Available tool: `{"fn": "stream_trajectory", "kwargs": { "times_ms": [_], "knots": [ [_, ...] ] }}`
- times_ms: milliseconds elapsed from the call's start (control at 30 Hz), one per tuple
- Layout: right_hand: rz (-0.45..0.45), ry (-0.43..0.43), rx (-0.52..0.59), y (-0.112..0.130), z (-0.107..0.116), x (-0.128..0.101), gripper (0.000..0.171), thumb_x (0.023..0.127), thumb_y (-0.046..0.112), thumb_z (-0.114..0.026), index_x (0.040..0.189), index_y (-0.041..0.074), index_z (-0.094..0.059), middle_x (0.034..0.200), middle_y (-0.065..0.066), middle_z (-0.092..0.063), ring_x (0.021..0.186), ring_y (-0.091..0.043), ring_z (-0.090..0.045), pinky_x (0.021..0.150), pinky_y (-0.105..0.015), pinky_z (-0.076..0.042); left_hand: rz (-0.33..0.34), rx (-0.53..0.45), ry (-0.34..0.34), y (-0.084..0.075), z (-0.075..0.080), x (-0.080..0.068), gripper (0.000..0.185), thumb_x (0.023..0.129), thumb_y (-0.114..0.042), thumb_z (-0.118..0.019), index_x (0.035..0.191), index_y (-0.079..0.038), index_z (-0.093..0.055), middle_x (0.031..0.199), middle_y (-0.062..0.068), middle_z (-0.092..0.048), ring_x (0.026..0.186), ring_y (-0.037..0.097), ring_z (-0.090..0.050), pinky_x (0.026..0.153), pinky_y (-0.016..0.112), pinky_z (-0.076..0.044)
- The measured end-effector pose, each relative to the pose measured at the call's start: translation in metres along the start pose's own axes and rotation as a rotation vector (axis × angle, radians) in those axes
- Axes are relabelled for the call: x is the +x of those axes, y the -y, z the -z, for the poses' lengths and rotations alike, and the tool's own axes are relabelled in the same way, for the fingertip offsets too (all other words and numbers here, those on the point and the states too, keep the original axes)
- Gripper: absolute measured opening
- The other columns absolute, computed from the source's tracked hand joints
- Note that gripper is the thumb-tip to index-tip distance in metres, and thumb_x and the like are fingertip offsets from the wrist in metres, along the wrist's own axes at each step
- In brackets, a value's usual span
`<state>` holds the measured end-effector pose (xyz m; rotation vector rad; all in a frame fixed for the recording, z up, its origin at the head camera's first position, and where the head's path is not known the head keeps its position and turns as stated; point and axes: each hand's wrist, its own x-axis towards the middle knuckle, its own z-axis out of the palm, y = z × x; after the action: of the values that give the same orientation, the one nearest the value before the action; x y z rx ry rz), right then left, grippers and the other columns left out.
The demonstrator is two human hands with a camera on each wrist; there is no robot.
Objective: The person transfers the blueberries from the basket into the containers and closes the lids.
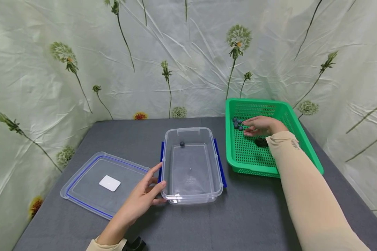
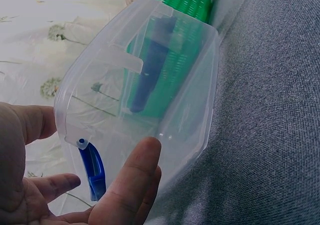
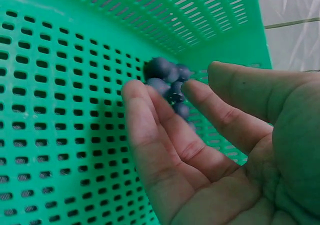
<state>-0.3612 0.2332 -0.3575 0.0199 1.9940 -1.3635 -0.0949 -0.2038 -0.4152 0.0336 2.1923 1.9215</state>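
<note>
Reaches with the right hand into the green basket, at 2 o'clock from the clear container. Grasps nothing there; brings loosely curved, parted fingers just beside the dark blue berries bunched toward the basket's 10 o'clock corner. Cannot tell about actual contact. Rests the left hand, spread and unclenched, against the container's 8 o'clock side. Seems to be at the picking-up step, judging by one single berry at 11 o'clock inside the container and the lid lying off toward 9 o'clock. Calls next, probably, for a light pinch, without squashing, and steady support at the container.
</note>
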Motion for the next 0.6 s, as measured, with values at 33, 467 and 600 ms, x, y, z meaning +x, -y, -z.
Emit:
{"fn": "stream_trajectory", "kwargs": {
  "times_ms": [33, 467, 600],
  "knots": [
    [-0.007, -0.003, 0.000, 0.000, -0.002, 0.000, 0.062, 0.117, 0.014, -0.041, 0.170, -0.003, -0.014, 0.117, -0.012, -0.064, 0.097, -0.010, -0.072, 0.092, -0.019, -0.063, 0.002, 0.001, 0.000, 0.000, 0.000, 0.000, 0.065, 0.111, -0.020, -0.062, 0.168, -0.032, -0.033, 0.141, 0.033, -0.054, 0.115, 0.034, -0.069, 0.083, 0.042, -0.070],
    [0.010, -0.043, -0.014, -0.001, -0.012, 0.011, 0.060, 0.118, 0.016, -0.038, 0.169, -0.006, -0.014, 0.154, -0.034, -0.048, 0.096, -0.010, -0.072, 0.092, -0.019, -0.063, -0.004, 0.005, 0.006, 0.001, 0.001, 0.000, 0.066, 0.111, -0.020, -0.063, 0.168, -0.031, -0.032, 0.139, 0.033, -0.054, 0.113, 0.033, -0.070, 0.083, 0.042, -0.070],
    [-0.001, -0.053, 0.003, 0.000, -0.015, 0.014, 0.060, 0.118, 0.015, -0.037, 0.169, -0.005, -0.013, 0.156, -0.034, -0.038, 0.098, -0.011, -0.068, 0.094, -0.019, -0.062, -0.006, 0.010, 0.005, 0.002, 0.001, 0.000, 0.066, 0.111, -0.021, -0.063, 0.168, -0.030, -0.032, 0.139, 0.034, -0.054, 0.113, 0.033, -0.070, 0.083, 0.042, -0.070]
  ]
}}
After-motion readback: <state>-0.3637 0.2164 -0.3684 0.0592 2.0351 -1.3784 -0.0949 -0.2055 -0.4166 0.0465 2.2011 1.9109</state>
